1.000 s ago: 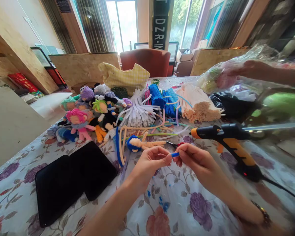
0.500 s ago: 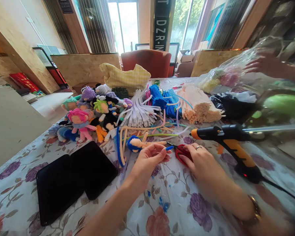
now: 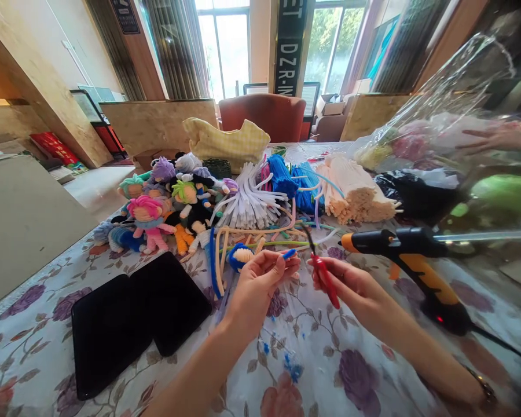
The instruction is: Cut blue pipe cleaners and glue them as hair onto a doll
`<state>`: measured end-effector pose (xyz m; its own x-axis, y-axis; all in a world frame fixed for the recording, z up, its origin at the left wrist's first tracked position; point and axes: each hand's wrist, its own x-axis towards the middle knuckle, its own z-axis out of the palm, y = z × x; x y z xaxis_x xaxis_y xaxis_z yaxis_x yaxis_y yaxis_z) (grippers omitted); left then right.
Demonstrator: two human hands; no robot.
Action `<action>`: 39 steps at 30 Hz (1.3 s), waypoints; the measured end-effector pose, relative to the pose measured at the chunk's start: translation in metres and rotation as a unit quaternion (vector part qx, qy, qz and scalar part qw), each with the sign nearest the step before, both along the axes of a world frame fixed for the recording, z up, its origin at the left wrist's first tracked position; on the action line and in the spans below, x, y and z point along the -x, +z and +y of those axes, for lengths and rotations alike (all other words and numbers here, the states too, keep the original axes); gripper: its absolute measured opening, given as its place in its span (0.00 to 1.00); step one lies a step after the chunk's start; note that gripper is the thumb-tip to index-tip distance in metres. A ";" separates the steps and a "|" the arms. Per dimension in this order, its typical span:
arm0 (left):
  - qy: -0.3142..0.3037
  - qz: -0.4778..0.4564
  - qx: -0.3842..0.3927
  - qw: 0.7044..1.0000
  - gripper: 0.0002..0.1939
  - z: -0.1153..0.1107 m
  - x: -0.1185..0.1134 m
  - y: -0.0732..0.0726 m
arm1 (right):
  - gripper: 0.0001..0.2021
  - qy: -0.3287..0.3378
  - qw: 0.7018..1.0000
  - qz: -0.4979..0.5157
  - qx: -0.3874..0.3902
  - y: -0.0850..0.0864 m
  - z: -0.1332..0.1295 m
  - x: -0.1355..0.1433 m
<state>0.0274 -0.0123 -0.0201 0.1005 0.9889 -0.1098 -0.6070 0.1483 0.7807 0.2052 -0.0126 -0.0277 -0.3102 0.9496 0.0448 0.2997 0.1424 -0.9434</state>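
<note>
My left hand [image 3: 267,275] pinches a short blue pipe cleaner piece [image 3: 289,254] between thumb and fingers. In my right hand [image 3: 345,281] is a pair of scissors [image 3: 326,281] with red handles, held by the fingers with the dark blades pointing up and away. The scissors and the blue piece are apart. A small blue-haired doll [image 3: 241,256] lies just behind my left hand, which covers part of it. Bent peach pipe cleaners [image 3: 221,255] and a blue one [image 3: 213,263] lie to its left. Tiny blue scraps [image 3: 293,368] dot the tablecloth below my hands.
Several finished dolls [image 3: 147,214] are heaped at left, behind two black tablets [image 3: 139,318]. Bundles of white [image 3: 254,200], blue [image 3: 282,176] and peach pipe cleaners [image 3: 351,191] stand at the back. A glue gun [image 3: 399,243] lies right. Another person's hand [image 3: 503,139] touches clear plastic wrap [image 3: 443,110].
My right hand has turned and lifted the scissors, so the blades point up instead of towards the blue piece. My left hand has tilted the piece upward. The other person's hand has shifted right.
</note>
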 end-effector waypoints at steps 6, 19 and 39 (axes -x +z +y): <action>0.005 -0.048 -0.002 0.999 0.11 -0.002 0.001 0.002 | 0.19 0.024 0.993 0.061 0.099 0.007 -0.009 0.007; -0.028 -0.052 0.003 0.998 0.11 -0.006 -0.005 0.006 | 0.23 0.006 0.997 -0.009 0.071 0.008 -0.017 0.014; -0.025 -0.044 0.025 0.998 0.14 -0.006 -0.007 0.004 | 0.22 0.027 0.996 0.001 0.088 0.002 -0.018 0.013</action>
<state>0.0343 -0.0178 -0.0164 0.1615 0.9757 -0.1481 -0.6641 0.2185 0.7150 0.1924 -0.0301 -0.0254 -0.3611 0.9248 -0.1200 0.2935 -0.0094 -0.9559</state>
